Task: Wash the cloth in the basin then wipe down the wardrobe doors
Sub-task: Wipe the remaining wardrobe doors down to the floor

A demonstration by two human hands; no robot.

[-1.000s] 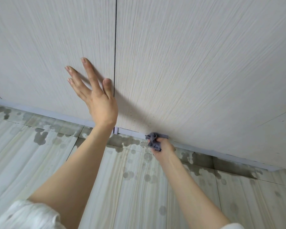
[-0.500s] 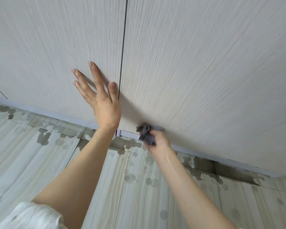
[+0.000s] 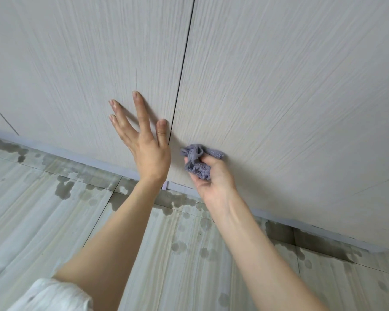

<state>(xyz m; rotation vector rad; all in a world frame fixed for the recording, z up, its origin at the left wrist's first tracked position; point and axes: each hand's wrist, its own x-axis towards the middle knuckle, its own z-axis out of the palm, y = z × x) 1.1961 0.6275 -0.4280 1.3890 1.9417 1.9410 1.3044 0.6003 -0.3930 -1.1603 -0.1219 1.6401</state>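
Observation:
Two pale wood-grain wardrobe doors fill the upper view: the left door (image 3: 81, 63) and the right door (image 3: 290, 75), split by a dark vertical gap. My left hand (image 3: 144, 142) rests flat on the left door beside the gap, fingers spread. My right hand (image 3: 213, 178) grips a bunched grey-purple cloth (image 3: 198, 158) and presses it against the lower part of the right door, just right of the gap. The basin is not in view.
A light lavender strip (image 3: 76, 153) runs along the foot of the wardrobe. Below it lies a pale tiled floor (image 3: 43, 221) with dark wet patches (image 3: 64, 187) near the wardrobe base.
My right hand has carried the cloth up from the bottom edge of the right door and a little left toward the gap. My left hand has stayed flat on the left door.

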